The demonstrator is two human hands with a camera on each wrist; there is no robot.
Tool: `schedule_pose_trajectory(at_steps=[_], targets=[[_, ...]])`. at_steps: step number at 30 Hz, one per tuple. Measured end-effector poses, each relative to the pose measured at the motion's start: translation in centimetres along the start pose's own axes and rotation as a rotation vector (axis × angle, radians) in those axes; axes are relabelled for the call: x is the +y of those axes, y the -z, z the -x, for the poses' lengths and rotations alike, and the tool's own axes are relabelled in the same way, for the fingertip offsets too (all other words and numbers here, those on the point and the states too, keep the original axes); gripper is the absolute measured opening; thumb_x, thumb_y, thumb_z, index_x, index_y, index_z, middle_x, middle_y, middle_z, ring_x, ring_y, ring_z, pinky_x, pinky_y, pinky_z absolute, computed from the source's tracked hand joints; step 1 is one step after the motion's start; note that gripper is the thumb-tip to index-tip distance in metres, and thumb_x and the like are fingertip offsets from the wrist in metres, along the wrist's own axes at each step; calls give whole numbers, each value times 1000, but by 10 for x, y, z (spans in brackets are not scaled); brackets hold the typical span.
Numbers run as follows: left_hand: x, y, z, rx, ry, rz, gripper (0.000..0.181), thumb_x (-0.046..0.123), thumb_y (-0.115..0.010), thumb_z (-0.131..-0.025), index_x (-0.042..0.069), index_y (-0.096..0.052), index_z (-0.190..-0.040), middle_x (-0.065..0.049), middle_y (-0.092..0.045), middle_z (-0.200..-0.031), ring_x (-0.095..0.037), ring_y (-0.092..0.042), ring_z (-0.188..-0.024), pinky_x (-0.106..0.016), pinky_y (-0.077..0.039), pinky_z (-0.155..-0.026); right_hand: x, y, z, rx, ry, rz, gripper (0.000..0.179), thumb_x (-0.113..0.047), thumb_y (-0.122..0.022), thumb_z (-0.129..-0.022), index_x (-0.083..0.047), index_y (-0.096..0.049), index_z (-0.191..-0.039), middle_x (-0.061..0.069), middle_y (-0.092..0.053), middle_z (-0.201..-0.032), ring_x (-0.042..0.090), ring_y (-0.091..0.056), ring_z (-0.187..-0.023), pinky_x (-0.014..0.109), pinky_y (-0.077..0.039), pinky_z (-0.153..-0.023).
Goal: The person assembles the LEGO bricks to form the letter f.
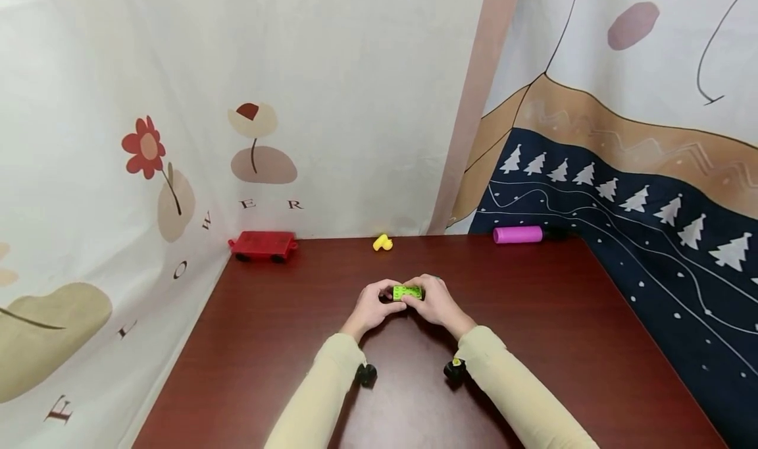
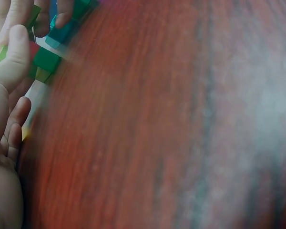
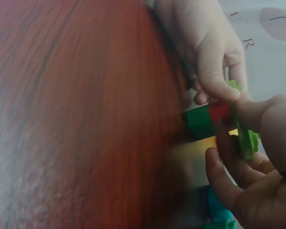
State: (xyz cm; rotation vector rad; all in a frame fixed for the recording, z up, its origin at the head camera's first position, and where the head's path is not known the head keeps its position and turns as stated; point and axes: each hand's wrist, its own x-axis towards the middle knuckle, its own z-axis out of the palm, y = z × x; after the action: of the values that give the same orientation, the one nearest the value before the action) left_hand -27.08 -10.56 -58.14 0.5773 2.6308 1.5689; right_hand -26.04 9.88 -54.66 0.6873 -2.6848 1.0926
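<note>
Both hands hold a toy-brick assembly in front of the body, low over the brown table. Its light green studded brick (image 1: 407, 293) faces up in the head view. Under it, in the right wrist view, are a red brick (image 3: 220, 111) and a dark green brick (image 3: 198, 121). Teal bricks (image 3: 218, 207) show lower in that view, partly behind the right fingers. My left hand (image 1: 374, 305) grips the left end with thumb and fingers. My right hand (image 1: 438, 302) pinches the right end, its thumb against the light green brick.
A red toy wagon (image 1: 263, 246) stands at the back left of the table (image 1: 408, 409). At the back edge lies a small yellow piece (image 1: 382, 242). A purple cylinder (image 1: 518, 235) with a black end lies back right. Printed cloths (image 1: 355, 106) hang behind and beside the table.
</note>
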Motion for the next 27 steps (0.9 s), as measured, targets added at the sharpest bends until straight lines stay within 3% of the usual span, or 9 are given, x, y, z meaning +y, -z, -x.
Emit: schedule_pose_trajectory(at_steps=[8,16,27], targets=[[-2,2,-1,-4,-11,-9,34,20,-85,-91,14,-75,-123,0,-74,-100,-13,-63,-89,-30,-53,-81,0,4,-2,-65,-24,14,27,-19,-80,-95,-11,-79,-121,4,-75,-106,17,-62,-89,34,-51,-78],[-1,3,-2,7,-12,0,40,26,-85,-92,23,-73,-129,4,-74,-108,-15,-63,-92,-30,-51,-82,5,18,-4,-124,-8,-6,35,-19,-72,-102,-7,-72,-134,10,-71,-111,16,-65,-90,36,-55,-81],[0,1,-2,10,19,-12,32,31,-85,-91,29,-76,-122,8,-74,-107,-13,-64,-92,-32,-53,-82,26,55,-6,-34,-106,-77,37,-18,-69,-103,-2,-66,-137,16,-70,-118,29,-70,-100,49,-57,-92]])
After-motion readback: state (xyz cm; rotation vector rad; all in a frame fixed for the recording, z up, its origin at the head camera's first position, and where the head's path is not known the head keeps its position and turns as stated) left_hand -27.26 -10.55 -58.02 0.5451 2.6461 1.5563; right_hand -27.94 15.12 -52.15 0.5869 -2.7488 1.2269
